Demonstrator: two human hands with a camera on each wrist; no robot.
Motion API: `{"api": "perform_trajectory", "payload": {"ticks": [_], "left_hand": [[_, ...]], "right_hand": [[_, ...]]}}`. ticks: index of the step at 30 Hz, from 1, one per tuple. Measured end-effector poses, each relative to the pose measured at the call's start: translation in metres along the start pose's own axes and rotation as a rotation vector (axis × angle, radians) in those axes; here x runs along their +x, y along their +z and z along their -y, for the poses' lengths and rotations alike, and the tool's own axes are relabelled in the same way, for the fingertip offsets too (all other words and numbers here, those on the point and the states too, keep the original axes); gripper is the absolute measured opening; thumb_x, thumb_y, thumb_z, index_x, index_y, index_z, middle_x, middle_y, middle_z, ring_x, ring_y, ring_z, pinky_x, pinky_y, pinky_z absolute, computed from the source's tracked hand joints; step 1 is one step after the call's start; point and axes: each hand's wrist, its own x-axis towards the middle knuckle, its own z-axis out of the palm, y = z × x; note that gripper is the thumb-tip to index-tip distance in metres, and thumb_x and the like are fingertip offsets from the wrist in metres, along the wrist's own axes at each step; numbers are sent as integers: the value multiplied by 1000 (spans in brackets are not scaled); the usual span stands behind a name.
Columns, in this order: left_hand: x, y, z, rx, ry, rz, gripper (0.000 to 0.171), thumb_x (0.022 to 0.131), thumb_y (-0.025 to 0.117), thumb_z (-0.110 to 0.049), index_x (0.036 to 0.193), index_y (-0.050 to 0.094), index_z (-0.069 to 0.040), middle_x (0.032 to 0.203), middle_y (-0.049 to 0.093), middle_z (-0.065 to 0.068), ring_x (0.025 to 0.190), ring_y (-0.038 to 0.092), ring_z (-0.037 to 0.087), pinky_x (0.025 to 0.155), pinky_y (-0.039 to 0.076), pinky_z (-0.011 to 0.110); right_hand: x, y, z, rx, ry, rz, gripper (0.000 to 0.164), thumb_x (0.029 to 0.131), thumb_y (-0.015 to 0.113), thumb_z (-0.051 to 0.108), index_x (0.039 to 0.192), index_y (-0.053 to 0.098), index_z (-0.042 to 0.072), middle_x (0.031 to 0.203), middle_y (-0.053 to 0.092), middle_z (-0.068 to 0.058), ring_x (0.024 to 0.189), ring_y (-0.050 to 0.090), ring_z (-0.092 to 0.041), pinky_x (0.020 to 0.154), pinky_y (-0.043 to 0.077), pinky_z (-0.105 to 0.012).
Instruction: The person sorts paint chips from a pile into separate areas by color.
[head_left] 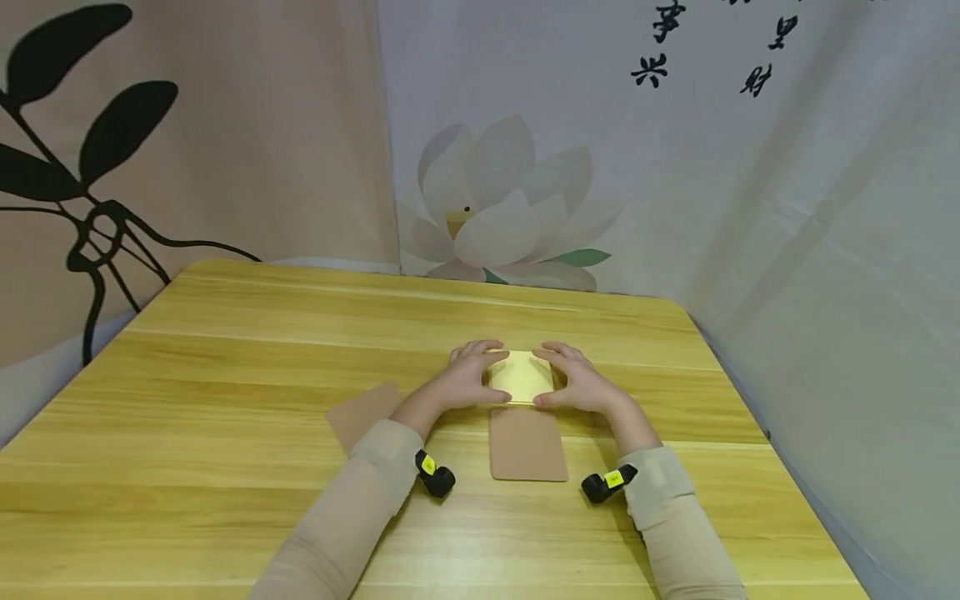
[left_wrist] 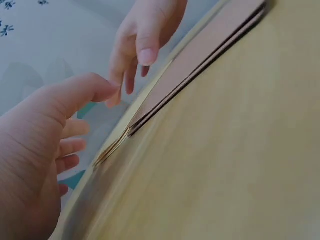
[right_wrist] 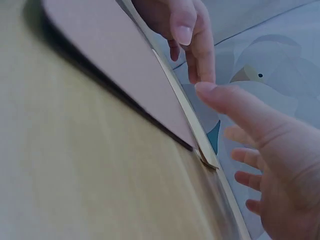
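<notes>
A thin, shiny gold square sheet point(head_left: 522, 375) lies on the table between the two hands; in the wrist views its edge shows several thin layers. My left hand point(head_left: 467, 379) is at its left side and my right hand point(head_left: 579, 382) at its right, thumbs toward me and fingers toward the far edge. Both hands have loosely bent, spread fingers, and in the wrist views the left thumb point(left_wrist: 97, 89) and right thumb point(right_wrist: 235, 102) hover above the sheets. Directly in front of the gold square lies a brown card point(head_left: 528, 446) with rounded corners.
Another brown card point(head_left: 362, 415) lies turned at an angle to the left, partly behind the left forearm. The wooden table point(head_left: 225, 467) ends at a back edge below a hanging cloth point(head_left: 510, 208) printed with a lotus. Small black cameras sit on both wrists.
</notes>
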Motion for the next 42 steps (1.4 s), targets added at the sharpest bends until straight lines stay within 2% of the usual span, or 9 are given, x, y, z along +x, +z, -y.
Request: {"api": "perform_trajectory", "payload": {"ticks": [8, 17, 24, 30, 34, 42], "left_hand": [[-13, -5, -2, -28, 18, -97, 80, 82, 72, -42, 144, 42, -3, 151, 30, 12, 138, 22, 32, 107, 10, 58], [-35, -23, 1, -18, 10, -161, 87, 78, 74, -46, 144, 40, -1, 150, 31, 14, 137, 21, 33, 106, 11, 59], [-57, -34, 7, -9, -9, -182, 90, 77, 76, -46, 145, 38, 0, 150, 30, 16, 138, 21, 33, 106, 11, 60], [-81, -42, 14, -3, -23, -194, 94, 75, 78, -48, 145, 37, 2, 150, 30, 16, 137, 21, 36, 104, 11, 62], [-97, -48, 16, 14, -32, -210, 95, 75, 79, -47, 144, 38, 3, 149, 31, 18, 136, 22, 37, 103, 12, 64], [-120, -56, 19, 78, -47, -190, 98, 72, 80, -48, 144, 37, 3, 148, 32, 19, 135, 24, 41, 102, 12, 66]], "right_hand": [[-2, 1, 14, -8, -73, -40, 87, 76, 77, 49, 148, 39, 17, 155, 21, -10, 140, 13, -35, 103, 18, -66], [1, 6, 30, -3, -145, -63, 88, 74, 80, 46, 148, 39, 20, 154, 23, -8, 140, 15, -32, 103, 20, -64], [3, 12, 44, -3, -192, -50, 90, 73, 83, 39, 148, 38, 19, 154, 24, -10, 139, 17, -29, 104, 23, -60], [8, 21, 60, -17, -250, -13, 92, 73, 83, 40, 148, 38, 14, 153, 25, -10, 139, 17, -29, 105, 22, -59], [12, 27, 73, -14, -264, 13, 91, 73, 83, 38, 148, 38, 16, 154, 23, -10, 140, 15, -29, 105, 20, -59], [25, 43, 96, -41, -324, 68, 90, 74, 83, 39, 148, 38, 14, 154, 23, -10, 139, 18, -31, 107, 20, -56]]}}
